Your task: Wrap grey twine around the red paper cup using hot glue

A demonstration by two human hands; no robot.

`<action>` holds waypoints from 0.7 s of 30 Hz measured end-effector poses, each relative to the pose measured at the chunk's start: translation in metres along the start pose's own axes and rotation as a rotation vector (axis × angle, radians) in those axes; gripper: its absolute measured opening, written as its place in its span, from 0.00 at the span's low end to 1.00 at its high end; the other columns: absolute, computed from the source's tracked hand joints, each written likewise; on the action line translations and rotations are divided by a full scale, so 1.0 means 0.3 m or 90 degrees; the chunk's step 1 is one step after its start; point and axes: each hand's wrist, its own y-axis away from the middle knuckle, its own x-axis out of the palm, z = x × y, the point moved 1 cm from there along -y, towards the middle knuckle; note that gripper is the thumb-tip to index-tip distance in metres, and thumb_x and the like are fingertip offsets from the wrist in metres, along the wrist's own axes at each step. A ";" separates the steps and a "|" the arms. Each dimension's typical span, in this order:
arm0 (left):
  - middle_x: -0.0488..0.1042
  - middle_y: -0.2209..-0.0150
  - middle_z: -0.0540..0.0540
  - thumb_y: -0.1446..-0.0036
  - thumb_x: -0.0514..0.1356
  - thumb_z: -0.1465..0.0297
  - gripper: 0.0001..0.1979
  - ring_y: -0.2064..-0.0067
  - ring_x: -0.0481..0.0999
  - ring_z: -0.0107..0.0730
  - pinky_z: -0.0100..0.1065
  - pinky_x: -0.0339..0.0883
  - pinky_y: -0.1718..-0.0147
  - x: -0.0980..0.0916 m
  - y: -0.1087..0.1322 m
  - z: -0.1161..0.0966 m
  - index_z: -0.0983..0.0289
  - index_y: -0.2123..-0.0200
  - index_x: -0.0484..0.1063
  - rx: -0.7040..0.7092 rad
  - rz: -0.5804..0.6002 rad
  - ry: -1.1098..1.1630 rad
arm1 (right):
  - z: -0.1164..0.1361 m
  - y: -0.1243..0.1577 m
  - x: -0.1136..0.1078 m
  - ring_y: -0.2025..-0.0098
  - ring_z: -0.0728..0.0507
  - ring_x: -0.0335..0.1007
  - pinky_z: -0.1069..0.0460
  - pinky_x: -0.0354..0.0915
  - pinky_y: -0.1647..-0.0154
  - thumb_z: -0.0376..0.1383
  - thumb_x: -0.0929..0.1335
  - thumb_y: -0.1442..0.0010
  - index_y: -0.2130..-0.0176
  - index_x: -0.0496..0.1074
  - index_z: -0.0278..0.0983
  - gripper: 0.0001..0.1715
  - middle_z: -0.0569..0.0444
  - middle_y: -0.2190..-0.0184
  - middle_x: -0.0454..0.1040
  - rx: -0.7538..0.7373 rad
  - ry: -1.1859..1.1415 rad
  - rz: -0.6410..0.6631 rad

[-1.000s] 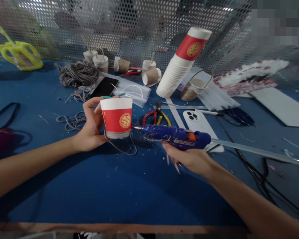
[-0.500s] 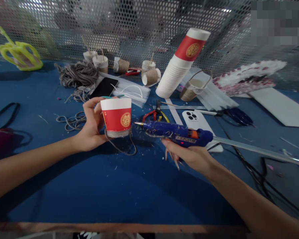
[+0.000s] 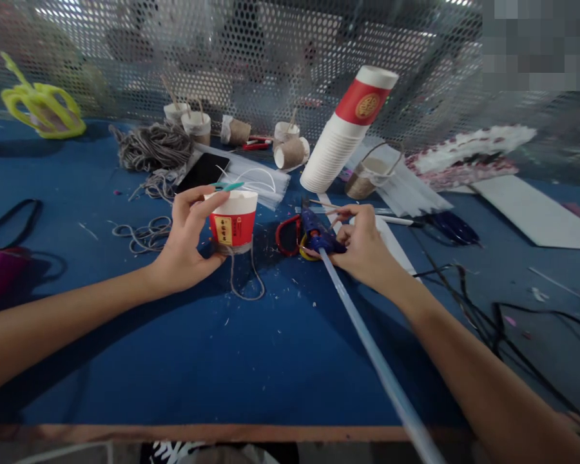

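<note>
My left hand grips a red and white paper cup from its left side. Grey cord is wound round the cup's base, and a loop of it hangs down in front. Long nails show on the hand, the teal one over the cup's rim. My right hand is closed on a blue hot glue gun, its nozzle pointing away from me. A long clear glue stick sticks out of its back towards me. Beneath the gun, pliers with red and yellow handles are partly covered.
A leaning stack of paper cups stands behind. Further left are a bundle of grey cord, a black phone and several small cord-wrapped cups. A white phone lies behind my right hand; black cables run at right.
My right hand has swung the glue gun from pointing left at the cup to pointing away, over the pliers. The cup has turned, so a gold label now shows instead of the round emblem.
</note>
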 end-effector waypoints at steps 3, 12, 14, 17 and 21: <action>0.57 0.44 0.58 0.58 0.63 0.77 0.46 0.42 0.60 0.51 0.56 0.65 0.44 0.001 -0.002 -0.014 0.50 0.35 0.52 0.010 -0.016 -0.051 | -0.019 -0.015 -0.052 0.61 0.42 0.71 0.41 0.73 0.54 0.51 0.78 0.59 0.44 0.55 0.40 0.51 0.42 0.46 0.61 -0.008 -0.057 0.075; 0.55 0.49 0.59 0.57 0.64 0.74 0.45 0.45 0.60 0.52 0.56 0.62 0.47 0.002 0.010 -0.024 0.52 0.36 0.50 -0.023 -0.037 -0.150 | 0.173 0.036 -0.092 0.48 0.39 0.71 0.40 0.69 0.45 0.51 0.67 0.40 0.54 0.68 0.40 0.21 0.46 0.51 0.74 0.029 -0.317 0.020; 0.55 0.49 0.59 0.57 0.64 0.73 0.46 0.47 0.61 0.51 0.55 0.62 0.48 0.001 0.011 -0.025 0.52 0.35 0.49 -0.021 -0.046 -0.165 | 0.257 0.065 -0.033 0.51 0.41 0.73 0.43 0.70 0.48 0.50 0.66 0.38 0.56 0.70 0.39 0.19 0.47 0.54 0.76 0.053 -0.385 0.085; 0.55 0.50 0.59 0.58 0.63 0.72 0.46 0.48 0.62 0.50 0.54 0.62 0.49 0.002 0.011 -0.027 0.53 0.35 0.49 -0.010 -0.068 -0.168 | 0.350 0.096 0.057 0.54 0.41 0.74 0.44 0.71 0.52 0.50 0.68 0.41 0.57 0.69 0.37 0.21 0.46 0.56 0.75 0.104 -0.411 0.161; 0.55 0.50 0.60 0.56 0.62 0.73 0.44 0.48 0.62 0.50 0.54 0.63 0.50 0.004 0.009 -0.033 0.55 0.35 0.50 -0.005 -0.077 -0.157 | 0.388 0.102 0.141 0.54 0.38 0.70 0.41 0.68 0.53 0.46 0.74 0.51 0.58 0.71 0.36 0.23 0.46 0.58 0.76 0.051 -0.312 0.177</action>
